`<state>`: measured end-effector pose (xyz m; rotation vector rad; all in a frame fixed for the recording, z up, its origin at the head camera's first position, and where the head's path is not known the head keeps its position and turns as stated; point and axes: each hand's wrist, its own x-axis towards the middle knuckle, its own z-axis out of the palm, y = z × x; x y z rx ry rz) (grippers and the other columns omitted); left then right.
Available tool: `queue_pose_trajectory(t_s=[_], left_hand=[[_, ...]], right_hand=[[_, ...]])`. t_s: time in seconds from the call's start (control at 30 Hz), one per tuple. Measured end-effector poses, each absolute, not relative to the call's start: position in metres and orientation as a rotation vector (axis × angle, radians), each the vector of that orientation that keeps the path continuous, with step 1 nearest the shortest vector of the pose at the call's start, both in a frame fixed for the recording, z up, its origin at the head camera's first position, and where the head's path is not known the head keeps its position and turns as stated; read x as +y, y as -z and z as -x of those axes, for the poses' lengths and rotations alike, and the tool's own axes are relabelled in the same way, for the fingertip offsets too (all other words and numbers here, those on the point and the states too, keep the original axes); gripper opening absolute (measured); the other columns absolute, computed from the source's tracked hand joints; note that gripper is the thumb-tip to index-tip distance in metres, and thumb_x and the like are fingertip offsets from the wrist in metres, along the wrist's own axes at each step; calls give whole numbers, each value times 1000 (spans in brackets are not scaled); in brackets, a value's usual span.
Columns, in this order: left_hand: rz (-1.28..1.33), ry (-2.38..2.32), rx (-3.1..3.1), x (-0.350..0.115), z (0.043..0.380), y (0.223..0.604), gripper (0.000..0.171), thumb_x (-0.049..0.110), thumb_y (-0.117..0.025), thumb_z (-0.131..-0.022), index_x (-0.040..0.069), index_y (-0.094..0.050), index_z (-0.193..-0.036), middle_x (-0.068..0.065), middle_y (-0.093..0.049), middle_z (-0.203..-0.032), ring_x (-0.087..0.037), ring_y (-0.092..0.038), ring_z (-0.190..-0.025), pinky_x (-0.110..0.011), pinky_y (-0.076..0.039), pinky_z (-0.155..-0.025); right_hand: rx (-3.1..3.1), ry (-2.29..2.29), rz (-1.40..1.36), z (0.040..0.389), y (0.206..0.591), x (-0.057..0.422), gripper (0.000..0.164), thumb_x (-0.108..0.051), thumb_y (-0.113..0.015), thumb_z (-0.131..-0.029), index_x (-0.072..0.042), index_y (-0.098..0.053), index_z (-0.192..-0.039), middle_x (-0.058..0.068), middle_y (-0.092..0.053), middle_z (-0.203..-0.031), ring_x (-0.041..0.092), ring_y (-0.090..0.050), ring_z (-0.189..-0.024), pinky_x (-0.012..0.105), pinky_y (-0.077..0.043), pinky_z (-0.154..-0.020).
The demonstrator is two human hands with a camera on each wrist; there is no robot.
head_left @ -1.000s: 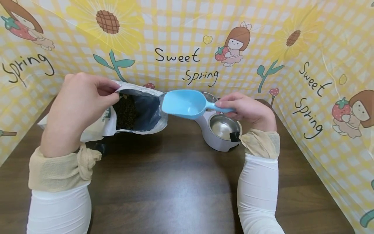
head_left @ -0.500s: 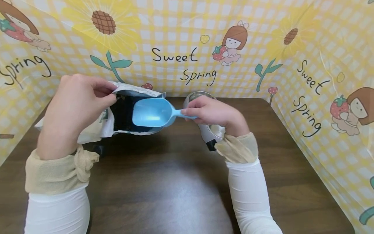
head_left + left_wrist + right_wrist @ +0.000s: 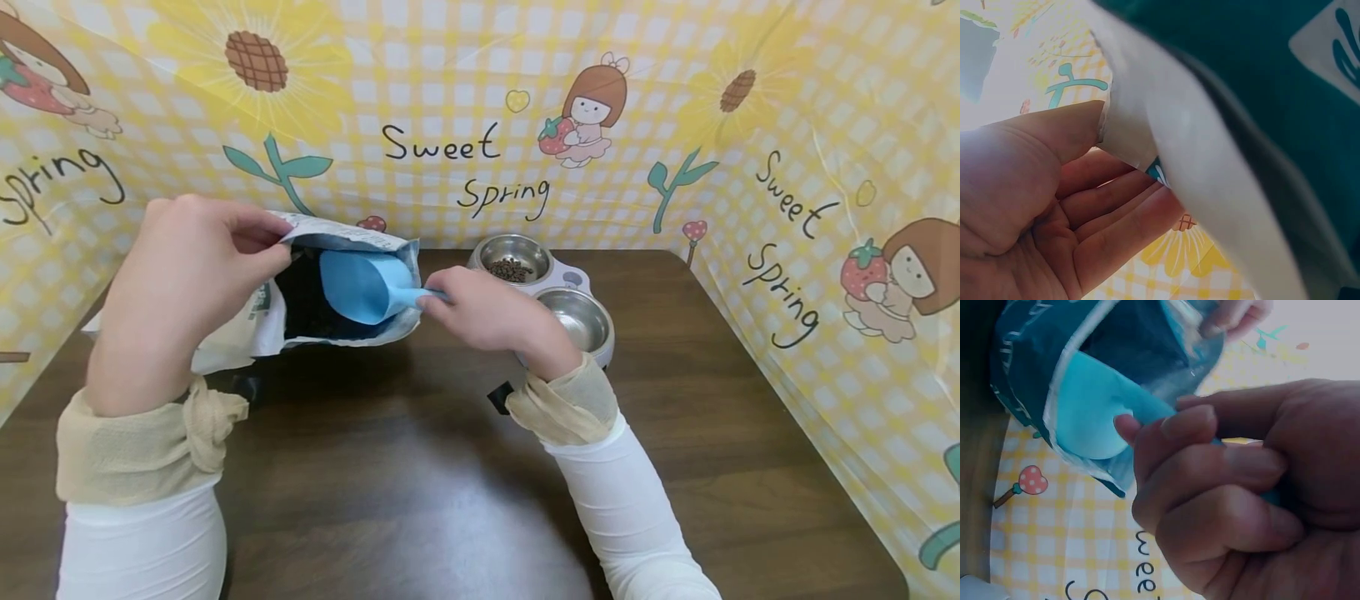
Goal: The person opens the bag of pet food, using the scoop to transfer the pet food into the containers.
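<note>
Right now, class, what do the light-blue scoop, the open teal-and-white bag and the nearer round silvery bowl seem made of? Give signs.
Light-blue scoop: probably rigid plastic, smooth with a soft sheen; its colour looks even.
Open teal-and-white bag: likely laminated film, perhaps with foil; its inside looks shiny, its rim creased.
Nearer round silvery bowl: most likely polished metal; its inner wall shows bright reflections.

Two hands (image 3: 487,310), one bag (image 3: 352,234), one blue scoop (image 3: 363,286), two metal bowls (image 3: 579,317), one bowl stand (image 3: 561,273), one table (image 3: 420,475)
</note>
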<state>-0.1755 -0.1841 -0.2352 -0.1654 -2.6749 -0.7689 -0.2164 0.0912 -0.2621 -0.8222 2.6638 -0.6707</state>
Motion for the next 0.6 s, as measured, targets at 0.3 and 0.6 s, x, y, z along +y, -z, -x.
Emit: queue_pose_trajectory(t_s=[0.3, 0.6], left_hand=[[163, 757, -2676, -185, 176, 235, 26, 17, -72, -98, 2, -83, -116, -26, -83, -105, -32, -83, -88, 2, -32, -62], [172, 772, -2668, -187, 177, 236, 26, 18, -72, -97, 4, -84, -115, -25, -83, -104, 22, -55, -69, 2, -32, -64]], right_hand=[[2805, 613, 714, 209, 270, 74, 29, -36, -60, -112, -10, -71, -105, -1, -54, -75, 13, -52, -63, 24, -42, -61], [3014, 412, 867, 203, 289, 53, 29, -32, -55, -114, -10, -63, -97, 1, -56, -77, 17, -62, -72, 33, -52, -65]])
